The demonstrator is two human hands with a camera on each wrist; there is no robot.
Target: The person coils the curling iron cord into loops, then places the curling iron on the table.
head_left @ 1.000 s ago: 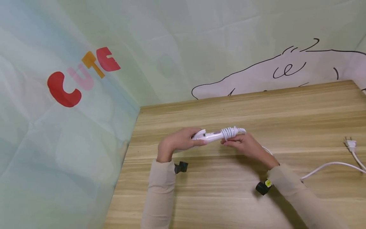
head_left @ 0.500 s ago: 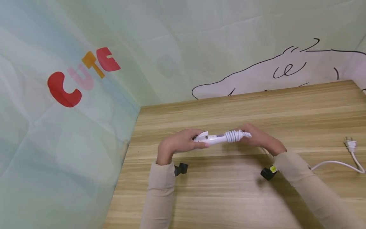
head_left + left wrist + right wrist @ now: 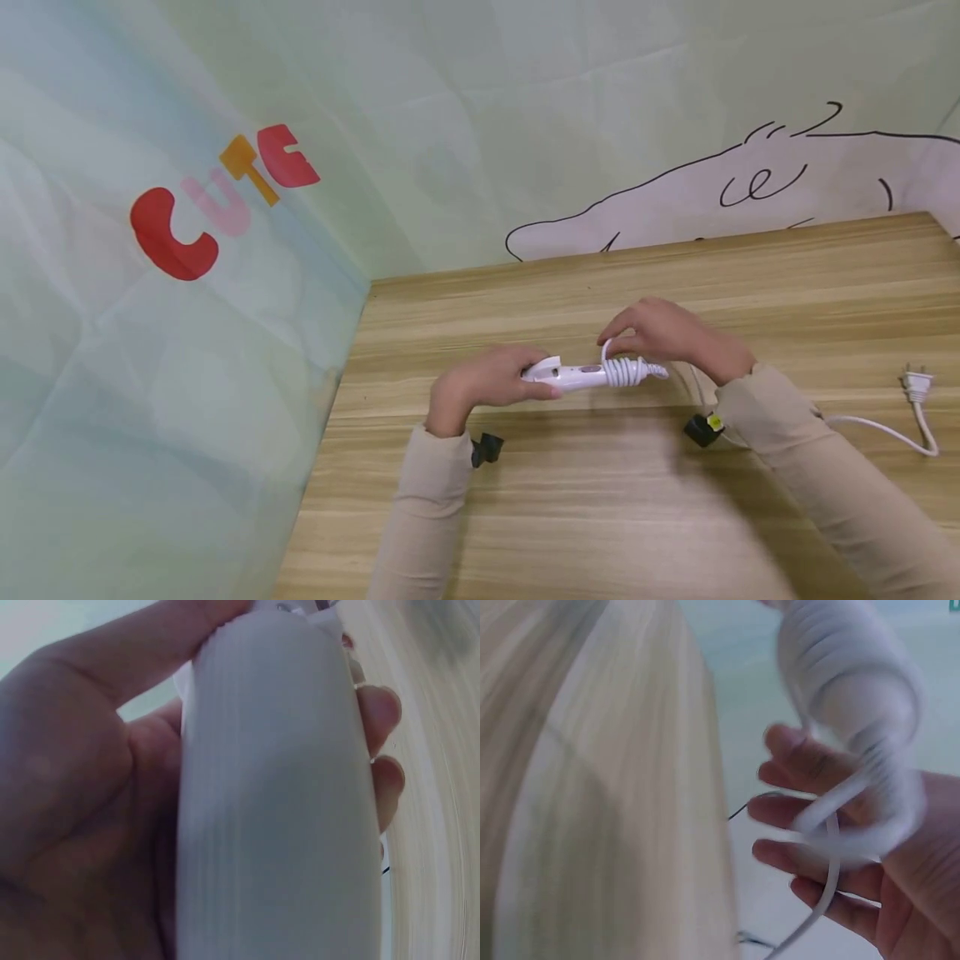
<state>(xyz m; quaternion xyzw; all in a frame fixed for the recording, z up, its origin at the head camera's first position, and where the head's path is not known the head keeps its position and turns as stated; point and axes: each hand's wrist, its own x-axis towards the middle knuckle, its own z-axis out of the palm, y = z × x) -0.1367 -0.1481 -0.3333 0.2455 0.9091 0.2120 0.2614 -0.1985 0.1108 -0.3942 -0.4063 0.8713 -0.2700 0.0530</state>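
Note:
My left hand (image 3: pixel 498 377) grips a white curling iron (image 3: pixel 581 378) by its thicker end, above the table. Its smooth pale body (image 3: pixel 277 795) fills the left wrist view, with fingers curled round it. A small lever stands up beside the thumb in the head view. White cord (image 3: pixel 621 372) is wound in several turns round the handle end. My right hand (image 3: pixel 663 333) is just behind those turns and pinches the cord, which rises in a small loop at the fingertips. In the right wrist view the cord's thick sleeve (image 3: pixel 892 780) bends in front of the right hand.
The cord's loose end runs under the right forearm to a two-pin plug (image 3: pixel 917 383) on the right of the wooden table (image 3: pixel 600 517). Printed fabric walls (image 3: pixel 450 150) stand behind and to the left. Black wrist mounts (image 3: pixel 703 429) hang below both wrists.
My right hand has passed from the near side of the handle, behind it, to the far side, carrying the cord round. The left hand and curling iron have shifted slightly right and nearer.

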